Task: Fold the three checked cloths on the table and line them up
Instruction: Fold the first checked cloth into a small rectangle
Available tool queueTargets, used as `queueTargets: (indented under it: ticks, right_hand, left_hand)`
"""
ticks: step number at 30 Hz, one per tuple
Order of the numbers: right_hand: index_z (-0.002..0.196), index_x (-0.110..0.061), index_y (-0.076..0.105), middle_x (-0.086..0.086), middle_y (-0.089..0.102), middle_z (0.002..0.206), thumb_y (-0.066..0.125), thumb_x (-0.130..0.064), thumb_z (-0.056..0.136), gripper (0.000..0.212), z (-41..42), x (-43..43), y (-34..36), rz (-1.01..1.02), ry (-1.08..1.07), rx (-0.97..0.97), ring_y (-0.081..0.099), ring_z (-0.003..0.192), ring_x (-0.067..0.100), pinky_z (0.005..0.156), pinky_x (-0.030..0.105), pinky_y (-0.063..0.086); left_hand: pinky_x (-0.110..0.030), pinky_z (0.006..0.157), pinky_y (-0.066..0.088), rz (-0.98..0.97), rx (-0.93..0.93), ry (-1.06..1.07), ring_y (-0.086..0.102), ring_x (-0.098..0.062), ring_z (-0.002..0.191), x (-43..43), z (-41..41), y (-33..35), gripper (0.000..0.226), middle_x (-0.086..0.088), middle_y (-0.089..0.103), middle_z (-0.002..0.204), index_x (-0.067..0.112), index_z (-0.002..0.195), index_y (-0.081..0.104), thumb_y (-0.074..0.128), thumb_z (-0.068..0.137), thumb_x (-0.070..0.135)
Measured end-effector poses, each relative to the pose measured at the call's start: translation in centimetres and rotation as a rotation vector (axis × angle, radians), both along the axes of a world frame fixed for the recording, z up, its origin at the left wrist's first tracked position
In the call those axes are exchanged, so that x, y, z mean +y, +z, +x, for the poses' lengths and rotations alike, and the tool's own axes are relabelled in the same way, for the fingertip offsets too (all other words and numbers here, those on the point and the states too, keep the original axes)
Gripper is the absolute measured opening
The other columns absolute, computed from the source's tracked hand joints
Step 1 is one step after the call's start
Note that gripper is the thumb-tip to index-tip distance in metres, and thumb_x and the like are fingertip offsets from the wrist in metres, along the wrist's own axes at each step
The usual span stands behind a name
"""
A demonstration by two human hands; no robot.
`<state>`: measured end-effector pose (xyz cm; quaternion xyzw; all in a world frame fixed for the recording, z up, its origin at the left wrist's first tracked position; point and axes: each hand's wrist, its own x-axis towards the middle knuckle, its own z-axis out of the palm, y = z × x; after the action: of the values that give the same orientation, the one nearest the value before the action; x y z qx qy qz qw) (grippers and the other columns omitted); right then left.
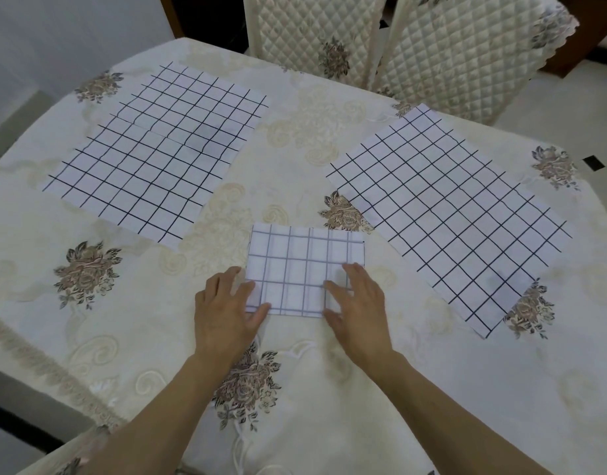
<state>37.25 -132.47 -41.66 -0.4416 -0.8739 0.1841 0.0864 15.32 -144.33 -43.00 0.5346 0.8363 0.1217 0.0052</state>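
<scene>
Between flat checked sheets, both hands press a folded cloth (303, 265) square.

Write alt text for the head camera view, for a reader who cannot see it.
A left hand and right hand rest on a small folded cloth with checks. The left cloth and the right cloth, larger, lie spread out on the flowered tablecloth.

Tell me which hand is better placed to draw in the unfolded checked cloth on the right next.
Probably the right hand: it rests on the folded checked cloth's right edge, nearest that unfolded checked cloth. The left hand would have to cross over.
</scene>
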Motion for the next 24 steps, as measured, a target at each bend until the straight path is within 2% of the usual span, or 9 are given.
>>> queueTargets:
  ticks: [3, 5, 9, 14, 19, 24]
  right_hand:
    - [0.127, -0.022, 0.059, 0.011, 0.033, 0.155, 0.071, -0.036, 0.085, 0.046, -2.0, -1.1, -0.3, -0.035, 0.018, 0.029, 0.018, 0.147, 0.029, 0.117, 0.041, 0.011]
    - [0.129, -0.022, 0.058, 0.010, 0.031, 0.156, 0.066, -0.040, 0.088, 0.046, -3.1, -1.8, -0.7, -0.046, 0.011, 0.030, 0.015, 0.148, 0.028, 0.118, 0.042, 0.010]
    - [0.133, -0.023, 0.055, 0.009, 0.035, 0.153, 0.063, -0.040, 0.090, 0.046, -3.8, -2.5, -1.1, -0.071, -0.029, 0.041, 0.015, 0.148, 0.028, 0.119, 0.046, 0.014]
    - [0.130, -0.025, 0.059, 0.008, 0.041, 0.149, 0.067, -0.030, 0.089, 0.042, -1.6, -2.0, -1.4, -0.073, -0.083, 0.091, 0.022, 0.146, 0.027, 0.118, 0.041, 0.011]
    - [0.128, -0.030, 0.060, 0.006, 0.039, 0.151, 0.065, -0.023, 0.090, 0.039, 1.5, -0.6, -1.3, -0.097, -0.133, 0.083, 0.020, 0.147, 0.025, 0.118, 0.043, 0.015]
    - [0.130, -0.035, 0.058, 0.004, 0.039, 0.151, 0.063, -0.024, 0.092, 0.040, 4.1, 0.3, -1.5, -0.084, -0.160, 0.036, 0.022, 0.146, 0.026, 0.114, 0.046, 0.022]
  left_hand:
    - [-0.048, 0.087, 0.043, -0.044, -0.017, 0.038, 0.046, -0.032, 0.122, -0.2, 0.6, 0.3, 0.054, -0.008, 0.050, 0.139, 0.021, 0.110, 0.066, 0.057, 0.078, 0.064]
    - [-0.050, 0.090, 0.042, -0.055, -0.022, 0.061, 0.045, -0.032, 0.124, -0.3, 0.9, 0.4, 0.056, -0.008, 0.049, 0.141, 0.023, 0.112, 0.066, 0.057, 0.077, 0.066]
    - [-0.050, 0.091, 0.041, -0.068, -0.015, 0.070, 0.043, -0.032, 0.126, -0.3, 0.9, 0.4, 0.056, -0.008, 0.047, 0.143, 0.025, 0.113, 0.066, 0.056, 0.078, 0.068]
    - [-0.050, 0.093, 0.040, -0.087, -0.055, 0.093, 0.040, -0.032, 0.128, -0.7, 0.4, 0.2, 0.052, -0.007, 0.045, 0.145, 0.028, 0.116, 0.066, 0.053, 0.081, 0.064]
    - [-0.050, 0.094, 0.038, -0.103, -0.103, 0.080, 0.038, -0.031, 0.129, -1.1, -0.2, -0.1, 0.042, -0.006, 0.044, 0.146, 0.031, 0.120, 0.065, 0.069, 0.083, 0.052]
    - [-0.051, 0.095, 0.037, -0.109, -0.125, 0.037, 0.036, -0.030, 0.130, -1.5, -0.9, 0.1, 0.039, -0.005, 0.046, 0.145, 0.032, 0.124, 0.065, 0.061, 0.088, 0.048]
